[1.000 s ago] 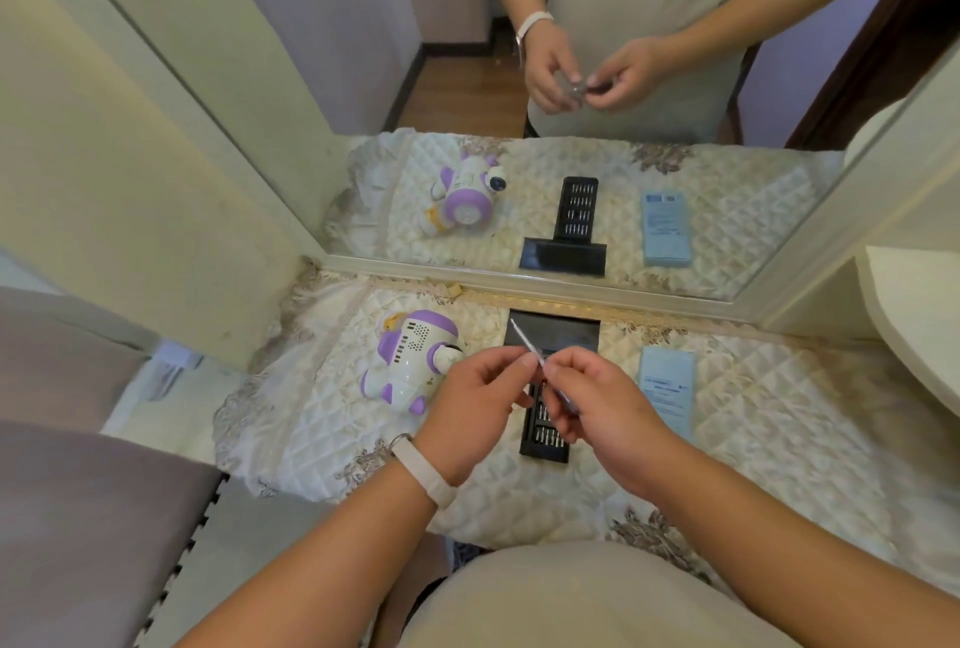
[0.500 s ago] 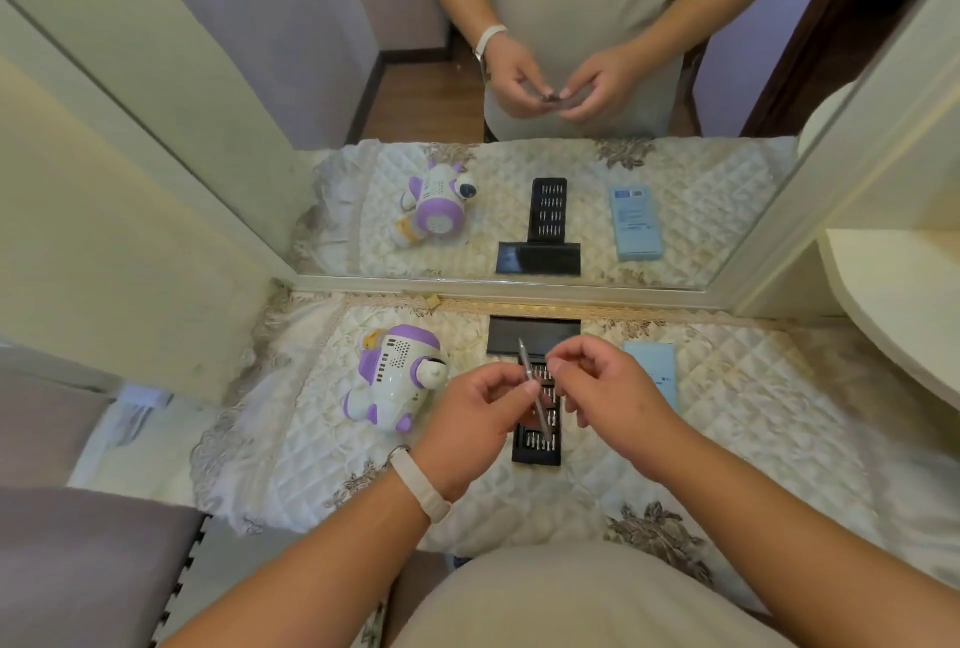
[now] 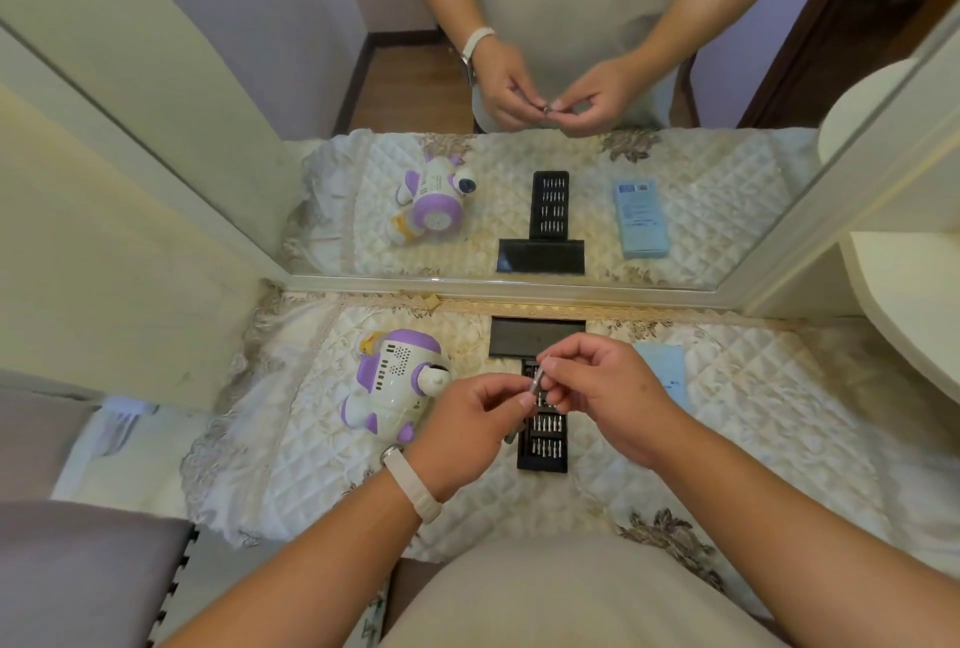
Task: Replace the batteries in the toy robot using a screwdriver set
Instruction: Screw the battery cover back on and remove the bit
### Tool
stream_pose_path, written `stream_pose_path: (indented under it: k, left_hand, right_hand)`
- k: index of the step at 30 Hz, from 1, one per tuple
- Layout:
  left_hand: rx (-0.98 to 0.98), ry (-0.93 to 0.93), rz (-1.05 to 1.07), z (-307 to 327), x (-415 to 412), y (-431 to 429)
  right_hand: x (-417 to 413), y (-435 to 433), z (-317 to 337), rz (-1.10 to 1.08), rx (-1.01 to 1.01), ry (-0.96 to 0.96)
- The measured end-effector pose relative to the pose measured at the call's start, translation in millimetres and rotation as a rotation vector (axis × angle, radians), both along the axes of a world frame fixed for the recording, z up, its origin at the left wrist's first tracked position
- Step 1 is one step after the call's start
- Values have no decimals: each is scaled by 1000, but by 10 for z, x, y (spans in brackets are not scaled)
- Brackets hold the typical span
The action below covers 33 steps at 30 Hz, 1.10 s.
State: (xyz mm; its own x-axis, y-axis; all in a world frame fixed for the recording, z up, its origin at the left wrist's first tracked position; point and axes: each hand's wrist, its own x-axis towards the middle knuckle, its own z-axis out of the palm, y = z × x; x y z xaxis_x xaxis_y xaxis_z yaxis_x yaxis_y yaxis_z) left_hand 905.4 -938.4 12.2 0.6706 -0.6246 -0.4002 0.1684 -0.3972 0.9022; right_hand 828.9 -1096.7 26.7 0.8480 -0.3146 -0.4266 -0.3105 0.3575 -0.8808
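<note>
A white and purple toy robot (image 3: 395, 385) lies on its side on the quilted table cover (image 3: 779, 413), left of my hands. The black tray of screwdriver bits (image 3: 544, 439) lies open under my hands, its black lid (image 3: 535, 335) just beyond it. I hold a thin silver screwdriver (image 3: 536, 379) above the tray. My left hand (image 3: 467, 431) grips its lower part, and the fingertips of my right hand (image 3: 608, 398) pinch its upper end. The shaft's lower end is hidden behind my left hand.
A light blue box (image 3: 667, 377) lies right of the tray, partly behind my right hand. A large mirror (image 3: 519, 153) stands along the table's back edge and repeats the scene. A cream shelf (image 3: 914, 314) juts in at right. A grey cushion (image 3: 67, 569) sits lower left.
The screwdriver has swung from leaning left to nearly upright. My right fingertips have moved up to its top end. The camera has tilted, so the scene sits lower in the frame.
</note>
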Motion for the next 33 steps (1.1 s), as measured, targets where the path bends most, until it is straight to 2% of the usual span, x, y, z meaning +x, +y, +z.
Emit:
stream_pose_path:
  k: [6, 9, 14, 17, 24, 33]
  left_hand:
    - [82, -25, 31, -233, -29, -18]
    - [140, 81, 112, -406, -48, 7]
    - [259, 249, 242, -770, 43, -4]
    - [326, 220, 226, -930, 68, -69]
    - [392, 139, 159, -1143, 116, -246]
    - [426, 159, 99, -1313, 311, -324]
  right_hand:
    - [78, -107, -261, -175, 127, 49]
    - [40, -209, -521, -141, -75, 178]
    - [-121, -160, -1055, 130, -327, 447]
    - [-81, -105, -1204, 144, -352, 463]
    - [100, -63, -1357, 235, -631, 382]
    - [154, -89, -1493, 305, -701, 449]
